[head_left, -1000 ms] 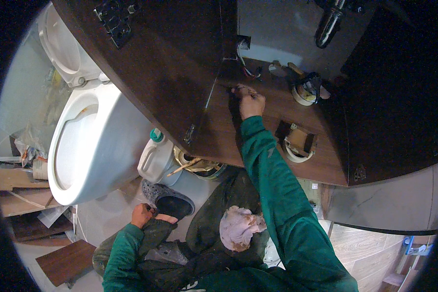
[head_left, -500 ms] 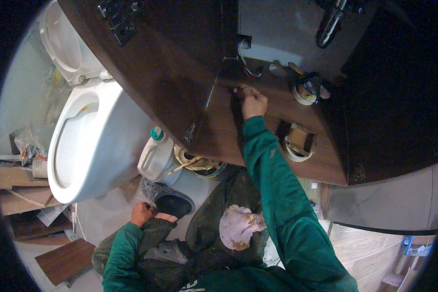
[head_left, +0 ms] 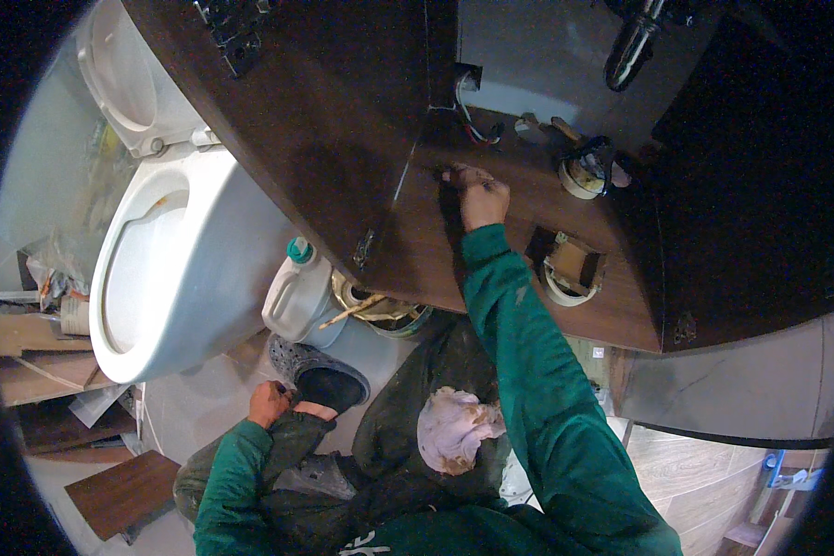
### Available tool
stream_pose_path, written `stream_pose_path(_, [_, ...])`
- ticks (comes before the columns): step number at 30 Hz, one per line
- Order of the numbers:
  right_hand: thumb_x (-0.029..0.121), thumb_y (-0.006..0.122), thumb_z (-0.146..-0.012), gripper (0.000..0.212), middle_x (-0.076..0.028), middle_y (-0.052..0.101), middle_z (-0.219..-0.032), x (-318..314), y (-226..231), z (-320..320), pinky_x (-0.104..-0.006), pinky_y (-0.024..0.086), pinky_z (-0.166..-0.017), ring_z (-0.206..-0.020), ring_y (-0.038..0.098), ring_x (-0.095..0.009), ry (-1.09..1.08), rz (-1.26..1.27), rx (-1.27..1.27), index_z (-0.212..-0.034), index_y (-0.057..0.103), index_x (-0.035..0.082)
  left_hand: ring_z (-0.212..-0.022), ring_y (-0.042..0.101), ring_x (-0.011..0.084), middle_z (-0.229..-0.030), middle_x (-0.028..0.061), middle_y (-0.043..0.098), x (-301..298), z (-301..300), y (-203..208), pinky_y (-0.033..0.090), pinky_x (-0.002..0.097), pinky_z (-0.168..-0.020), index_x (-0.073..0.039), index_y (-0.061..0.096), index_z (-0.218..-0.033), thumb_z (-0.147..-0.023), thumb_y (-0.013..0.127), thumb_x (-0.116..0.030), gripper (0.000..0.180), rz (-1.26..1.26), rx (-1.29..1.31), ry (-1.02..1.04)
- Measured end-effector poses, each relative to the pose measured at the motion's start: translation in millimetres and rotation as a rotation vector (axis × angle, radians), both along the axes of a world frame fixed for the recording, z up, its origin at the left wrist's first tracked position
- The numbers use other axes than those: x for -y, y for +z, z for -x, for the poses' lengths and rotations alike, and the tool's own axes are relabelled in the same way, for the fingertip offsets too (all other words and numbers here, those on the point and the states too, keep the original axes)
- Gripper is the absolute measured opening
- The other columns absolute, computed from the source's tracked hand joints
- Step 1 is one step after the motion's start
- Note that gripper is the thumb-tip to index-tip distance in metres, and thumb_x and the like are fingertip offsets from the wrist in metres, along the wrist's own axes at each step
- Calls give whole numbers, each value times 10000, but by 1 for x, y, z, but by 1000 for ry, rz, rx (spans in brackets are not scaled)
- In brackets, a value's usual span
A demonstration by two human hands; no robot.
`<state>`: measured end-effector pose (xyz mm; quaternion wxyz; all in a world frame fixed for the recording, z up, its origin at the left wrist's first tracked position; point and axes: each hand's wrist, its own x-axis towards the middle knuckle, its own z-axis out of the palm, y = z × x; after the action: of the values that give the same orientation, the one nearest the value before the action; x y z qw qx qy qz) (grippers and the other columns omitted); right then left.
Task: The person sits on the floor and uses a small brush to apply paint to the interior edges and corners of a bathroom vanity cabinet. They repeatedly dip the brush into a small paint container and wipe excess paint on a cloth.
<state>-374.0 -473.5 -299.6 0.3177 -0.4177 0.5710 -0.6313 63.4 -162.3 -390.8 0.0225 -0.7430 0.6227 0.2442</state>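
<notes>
The big dark-brown wood-grain cabinet (head_left: 310,130) takes up most of the space before me, with its broad, flat, dark-brown bottom panel (head_left: 417,264) lying directly in front of the kneeling person. To the left stands a glossy white ceramic toilet (head_left: 222,259), lid raised. The person's long green fabric right sleeve (head_left: 547,371) reaches over the panel's front edge, while the shorter-looking green left sleeve (head_left: 232,477) stays low by the knee.

On the floor I can see a flat rectangular brown wooden board (head_left: 125,491), then a cream plastic jug (head_left: 292,301) with a teal cap, just beside an open round gold-coloured tin (head_left: 408,320). Nearer the person are a perforated grey rubber clog (head_left: 294,360) and a crumpled pale-pink cloth (head_left: 449,435) on the dark trousers.

The right hand (head_left: 484,196) is at the panel, toward its left rear, fingers curled in; I can't tell whether they grasp something. The left hand (head_left: 271,403) is bent beside the clog, near the ankle; its grip is unclear too. Smaller yet, an off-white round tub (head_left: 581,183) sits right of the right hand, and thin coloured wires (head_left: 475,134) hang behind it.
</notes>
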Motion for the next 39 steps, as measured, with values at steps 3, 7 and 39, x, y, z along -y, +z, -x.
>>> stream_pose_path(3, [164,581,-826,235,-113,728,-863,-3,3,-1,-305,500,-760,-808,661,-211,38,6,19,-901,731,0,-784,639,433,-810,246,665,-1,2,1,509,480,-725,1,709,-840,-777,687,-321,329,19,29,6])
stream_pose_path(7, [82,543,-830,243,-102,730,-862,-12,6,0,-261,496,-739,-797,656,-162,69,-22,57,-925,707,-70,-780,640,429,-812,251,662,-1,4,-1,508,483,-721,-1,710,-838,-776,676,-315,322,43,10,48])
stream_pose_path(39, [312,681,-809,305,-179,719,-861,12,-15,4,-393,517,-771,-799,687,-314,-18,51,-21,-929,747,40,-815,650,418,-835,245,665,3,6,4,515,471,-745,-19,719,-862,-760,685,-327,327,-51,34,92])
